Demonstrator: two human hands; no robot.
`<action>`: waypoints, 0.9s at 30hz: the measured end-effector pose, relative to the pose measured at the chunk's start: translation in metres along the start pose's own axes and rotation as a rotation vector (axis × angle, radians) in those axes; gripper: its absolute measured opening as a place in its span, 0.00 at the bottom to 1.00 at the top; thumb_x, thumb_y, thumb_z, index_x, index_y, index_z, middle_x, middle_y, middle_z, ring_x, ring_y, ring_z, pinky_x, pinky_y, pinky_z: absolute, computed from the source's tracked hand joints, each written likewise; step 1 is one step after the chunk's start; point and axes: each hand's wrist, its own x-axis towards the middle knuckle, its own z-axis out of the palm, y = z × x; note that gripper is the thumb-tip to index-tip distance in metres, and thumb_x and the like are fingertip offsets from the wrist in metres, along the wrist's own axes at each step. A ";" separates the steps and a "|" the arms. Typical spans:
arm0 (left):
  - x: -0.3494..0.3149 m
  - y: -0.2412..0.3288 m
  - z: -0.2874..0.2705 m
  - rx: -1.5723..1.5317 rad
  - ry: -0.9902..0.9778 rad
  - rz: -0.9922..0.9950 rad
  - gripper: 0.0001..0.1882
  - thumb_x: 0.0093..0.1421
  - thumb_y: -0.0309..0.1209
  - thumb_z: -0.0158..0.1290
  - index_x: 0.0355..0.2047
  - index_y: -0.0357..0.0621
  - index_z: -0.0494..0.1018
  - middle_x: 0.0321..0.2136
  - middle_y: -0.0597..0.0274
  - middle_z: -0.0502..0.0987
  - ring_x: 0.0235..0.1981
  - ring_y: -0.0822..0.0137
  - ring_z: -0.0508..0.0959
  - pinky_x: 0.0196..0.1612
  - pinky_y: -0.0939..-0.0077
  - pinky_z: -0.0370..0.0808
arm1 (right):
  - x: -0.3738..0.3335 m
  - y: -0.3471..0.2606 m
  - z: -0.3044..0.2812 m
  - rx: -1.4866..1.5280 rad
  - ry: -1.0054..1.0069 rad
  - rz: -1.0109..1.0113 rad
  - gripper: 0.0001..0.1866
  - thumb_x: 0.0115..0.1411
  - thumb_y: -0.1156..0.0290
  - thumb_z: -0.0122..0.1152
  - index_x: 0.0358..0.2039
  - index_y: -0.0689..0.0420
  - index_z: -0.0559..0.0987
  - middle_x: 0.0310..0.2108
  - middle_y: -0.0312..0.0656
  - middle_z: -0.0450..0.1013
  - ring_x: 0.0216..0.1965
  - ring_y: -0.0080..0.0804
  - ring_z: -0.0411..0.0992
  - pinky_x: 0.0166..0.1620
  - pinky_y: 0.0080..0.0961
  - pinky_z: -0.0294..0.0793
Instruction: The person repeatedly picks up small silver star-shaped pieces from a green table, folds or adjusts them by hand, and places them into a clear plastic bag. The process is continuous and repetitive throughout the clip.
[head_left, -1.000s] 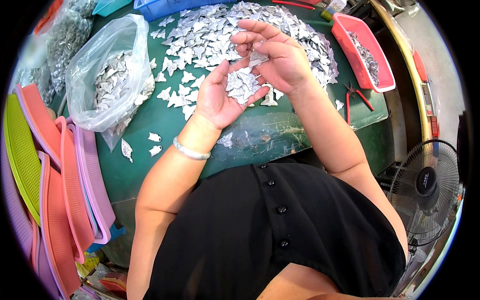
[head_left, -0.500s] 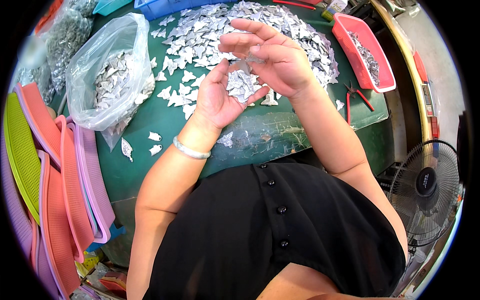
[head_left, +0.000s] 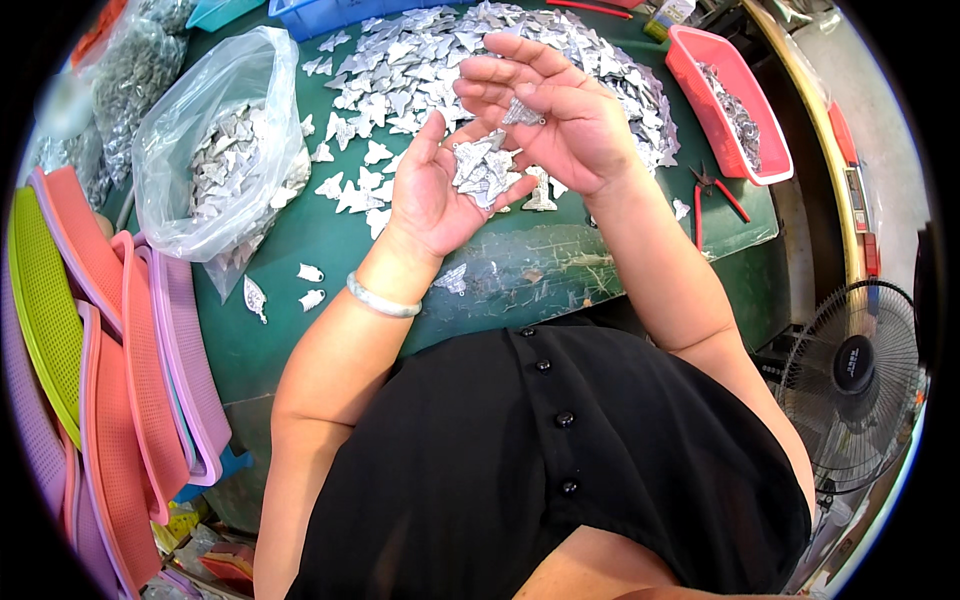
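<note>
My left hand (head_left: 425,205) is palm up and cupped around several small silver metal charms (head_left: 482,180), wing-shaped and patterned. Just above and to the right, my right hand (head_left: 590,135) pinches a single charm (head_left: 522,113) between thumb and fingers, its other fingers stretched out. Beyond both hands a wide heap of the same silver charms (head_left: 400,65) spreads over the green table (head_left: 300,345). One loose charm (head_left: 452,280) lies by my left wrist, and a taller silver piece (head_left: 540,190) sits below my right hand.
At the left stand a clear plastic bag (head_left: 165,185) of charms and stacked pink, purple and green plastic baskets (head_left: 125,400). A pink basket (head_left: 680,45) with metal parts and red-handled pliers (head_left: 735,202) lie at the right. A fan (head_left: 853,363) stands beyond the table's right edge.
My right hand has shifted a little to the right, away from my left palm, with the pinched charm now showing more plainly. My left hand has stayed almost in place.
</note>
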 end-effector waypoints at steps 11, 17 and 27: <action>-0.001 -0.001 0.004 0.019 0.049 0.011 0.32 0.59 0.52 0.35 0.50 0.34 0.59 0.44 0.49 0.67 0.46 0.53 0.67 0.50 0.50 0.63 | 0.004 0.011 -0.003 -0.110 -0.022 -0.055 0.18 0.59 0.74 0.42 0.49 0.65 0.64 0.46 0.53 0.66 0.50 0.43 0.64 0.52 0.39 0.63; -0.001 -0.002 0.004 -0.055 0.035 -0.015 0.31 0.59 0.51 0.34 0.50 0.35 0.59 0.42 0.48 0.67 0.46 0.52 0.68 0.50 0.53 0.64 | 0.001 0.008 -0.005 -0.010 -0.057 -0.041 0.18 0.61 0.70 0.39 0.50 0.65 0.63 0.47 0.53 0.66 0.52 0.44 0.62 0.54 0.37 0.61; -0.002 0.012 -0.001 0.017 -0.013 -0.035 0.18 0.56 0.31 0.48 0.47 0.41 0.63 0.38 0.50 0.70 0.39 0.55 0.72 0.35 0.68 0.74 | -0.010 -0.040 -0.047 -0.727 0.233 -0.286 0.14 0.55 0.74 0.51 0.42 0.64 0.71 0.39 0.41 0.71 0.42 0.27 0.69 0.47 0.21 0.66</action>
